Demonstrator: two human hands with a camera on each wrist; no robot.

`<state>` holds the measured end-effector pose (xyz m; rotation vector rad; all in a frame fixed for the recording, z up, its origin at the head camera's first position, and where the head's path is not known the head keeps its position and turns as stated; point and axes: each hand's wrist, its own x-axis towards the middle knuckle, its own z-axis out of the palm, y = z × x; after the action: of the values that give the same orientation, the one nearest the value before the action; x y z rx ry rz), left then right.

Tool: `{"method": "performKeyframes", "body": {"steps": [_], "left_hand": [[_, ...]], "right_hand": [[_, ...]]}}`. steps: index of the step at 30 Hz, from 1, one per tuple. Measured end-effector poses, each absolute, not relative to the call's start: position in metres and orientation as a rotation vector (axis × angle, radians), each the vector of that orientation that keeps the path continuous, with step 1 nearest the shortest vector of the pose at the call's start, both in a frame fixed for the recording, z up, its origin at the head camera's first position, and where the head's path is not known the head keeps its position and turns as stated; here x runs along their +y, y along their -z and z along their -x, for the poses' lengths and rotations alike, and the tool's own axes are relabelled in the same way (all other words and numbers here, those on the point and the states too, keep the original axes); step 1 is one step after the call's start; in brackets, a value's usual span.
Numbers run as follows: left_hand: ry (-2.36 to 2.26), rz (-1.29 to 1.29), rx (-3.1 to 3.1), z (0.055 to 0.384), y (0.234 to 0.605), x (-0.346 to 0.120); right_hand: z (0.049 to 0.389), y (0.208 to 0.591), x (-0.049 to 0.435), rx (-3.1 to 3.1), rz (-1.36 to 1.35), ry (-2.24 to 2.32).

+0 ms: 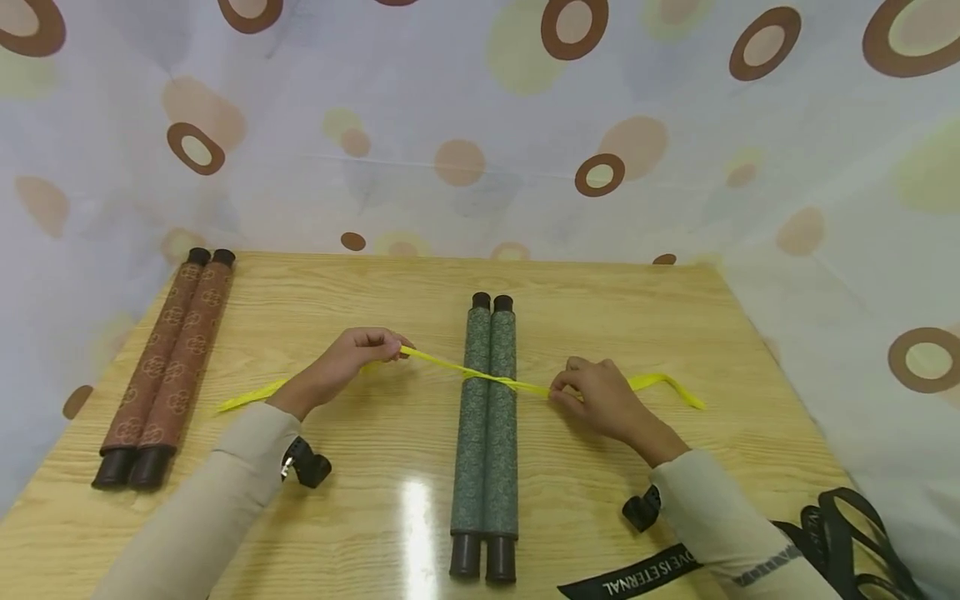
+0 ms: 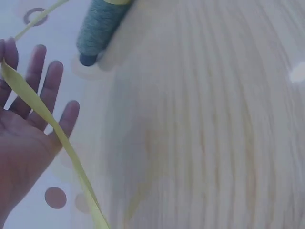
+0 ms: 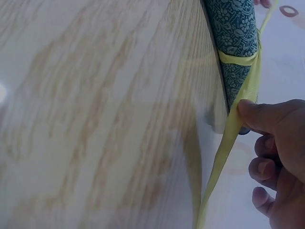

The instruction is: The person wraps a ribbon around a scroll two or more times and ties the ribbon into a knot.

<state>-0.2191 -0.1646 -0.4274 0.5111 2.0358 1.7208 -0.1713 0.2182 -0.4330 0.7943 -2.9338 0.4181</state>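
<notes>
A green patterned scroll (image 1: 472, 450) with dark end knobs lies on the table, its two rolls side by side. A yellow ribbon (image 1: 438, 361) is looped around its middle and crosses over on top. To the left of the scroll, my left hand (image 1: 341, 362) pinches one length of ribbon; in the left wrist view its other fingers (image 2: 50, 78) are spread. Right of the scroll, my right hand (image 1: 603, 400) pinches the other length between thumb and forefinger. Between the hands the ribbon runs straight and raised, and both loose tails trail outward. The loop (image 3: 238, 59) shows in the right wrist view.
A red-brown patterned scroll (image 1: 180, 367) with two rolls lies at the table's left. Black ribbon with white lettering (image 1: 637, 575) lies at the front right, partly under the right sleeve. Behind the wooden table (image 1: 600, 308) hangs a spotted white cloth (image 1: 405, 100).
</notes>
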Motion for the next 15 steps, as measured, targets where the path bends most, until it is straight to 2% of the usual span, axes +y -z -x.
{"method": "performKeyframes", "body": {"steps": [5,10,13,15], "left_hand": [[-1.971,-0.56,1.754,0.217,0.414,-0.155],[-2.013,-0.621,1.662,0.216,0.403,-0.136],[-1.98,-0.639,1.711,0.217,0.4,-0.125],[-1.96,-0.652,1.739,0.218,0.398,-0.119]], "right_hand": [[0.17,0.434,0.221,-2.958,-0.817,-0.424],[0.169,0.427,0.225,-3.02,-0.83,-0.551],[0.169,0.419,0.234,-3.063,-0.751,-0.701],[0.169,0.413,0.243,-3.098,-0.594,-0.726]]}}
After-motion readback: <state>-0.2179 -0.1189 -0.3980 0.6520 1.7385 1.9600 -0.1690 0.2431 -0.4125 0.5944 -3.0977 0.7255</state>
